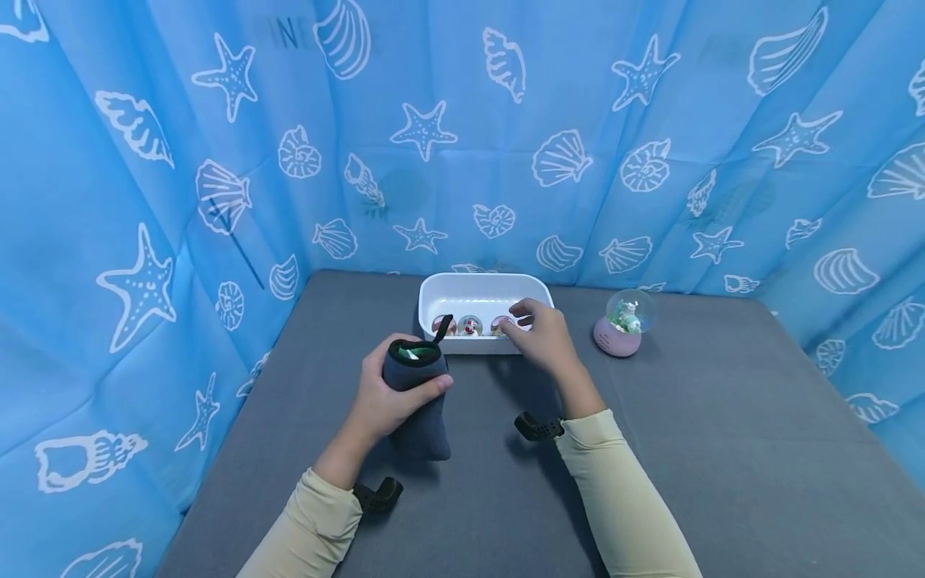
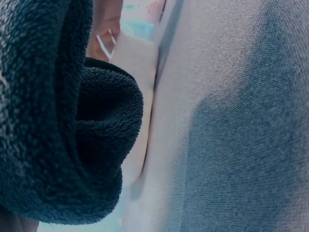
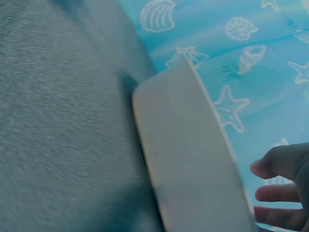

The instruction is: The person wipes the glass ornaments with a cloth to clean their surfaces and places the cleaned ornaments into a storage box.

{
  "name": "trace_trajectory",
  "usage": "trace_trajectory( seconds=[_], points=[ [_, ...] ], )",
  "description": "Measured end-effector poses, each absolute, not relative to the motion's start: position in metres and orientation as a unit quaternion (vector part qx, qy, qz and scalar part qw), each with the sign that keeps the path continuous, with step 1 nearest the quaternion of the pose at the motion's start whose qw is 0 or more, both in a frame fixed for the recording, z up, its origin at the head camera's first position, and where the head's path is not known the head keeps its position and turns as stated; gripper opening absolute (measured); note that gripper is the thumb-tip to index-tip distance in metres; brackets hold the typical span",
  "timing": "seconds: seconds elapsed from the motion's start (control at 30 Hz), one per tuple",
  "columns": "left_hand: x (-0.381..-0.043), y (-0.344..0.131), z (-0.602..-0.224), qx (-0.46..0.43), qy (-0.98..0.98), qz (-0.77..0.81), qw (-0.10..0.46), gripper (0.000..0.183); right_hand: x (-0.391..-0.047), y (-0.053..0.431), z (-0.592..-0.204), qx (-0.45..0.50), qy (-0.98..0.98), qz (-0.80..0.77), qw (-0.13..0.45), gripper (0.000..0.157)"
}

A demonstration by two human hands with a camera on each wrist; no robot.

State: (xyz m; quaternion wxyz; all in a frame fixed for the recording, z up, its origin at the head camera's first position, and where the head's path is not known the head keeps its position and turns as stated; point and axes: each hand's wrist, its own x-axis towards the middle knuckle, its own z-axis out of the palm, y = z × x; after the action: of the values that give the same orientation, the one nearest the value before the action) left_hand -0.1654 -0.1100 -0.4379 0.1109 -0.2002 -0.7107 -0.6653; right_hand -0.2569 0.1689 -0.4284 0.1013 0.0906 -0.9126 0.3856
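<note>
My left hand (image 1: 385, 397) grips a dark fabric pouch (image 1: 421, 425), fingers behind and thumb across its front. The pouch has a round open mouth and a black loop standing up; something green and white shows inside. In the left wrist view its fuzzy dark cloth (image 2: 43, 121) fills the left side. My right hand (image 1: 545, 337) is over the right end of a white tray (image 1: 486, 345), fingertips close by a small round ornament (image 1: 500, 325). Thumb and fingers (image 3: 280, 193) are spread apart near the tray rim in the right wrist view, with nothing visible between them.
Two more small round ornaments, one with a red and white figure (image 1: 470, 327), lie along the tray's front. A snow globe with a pink base (image 1: 617, 338) stands right of the tray on the grey cloth (image 1: 723, 433). A blue seashell-print curtain (image 1: 462, 185) encloses the back and sides.
</note>
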Motion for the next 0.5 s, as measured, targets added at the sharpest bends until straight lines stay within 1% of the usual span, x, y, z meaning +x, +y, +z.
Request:
trace_trajectory(
  seconds=[0.13, 0.33, 0.5],
  points=[
    [-0.165, -0.111, -0.437, -0.199, -0.714, -0.662, 0.111, 0.044, -0.255, 0.180, -0.420, 0.084, -0.908, 0.391, 0.123, 0.035],
    [-0.165, -0.112, -0.436, -0.202, -0.707, -0.670, 0.101, 0.043, -0.250, 0.204, -0.403, 0.085, -0.894, 0.401, 0.180, 0.037],
    [-0.165, -0.112, -0.437, -0.204, -0.705, -0.671, 0.100, 0.044, -0.245, 0.222, -0.392, 0.076, -0.893, 0.380, 0.230, 0.036]
  ],
)
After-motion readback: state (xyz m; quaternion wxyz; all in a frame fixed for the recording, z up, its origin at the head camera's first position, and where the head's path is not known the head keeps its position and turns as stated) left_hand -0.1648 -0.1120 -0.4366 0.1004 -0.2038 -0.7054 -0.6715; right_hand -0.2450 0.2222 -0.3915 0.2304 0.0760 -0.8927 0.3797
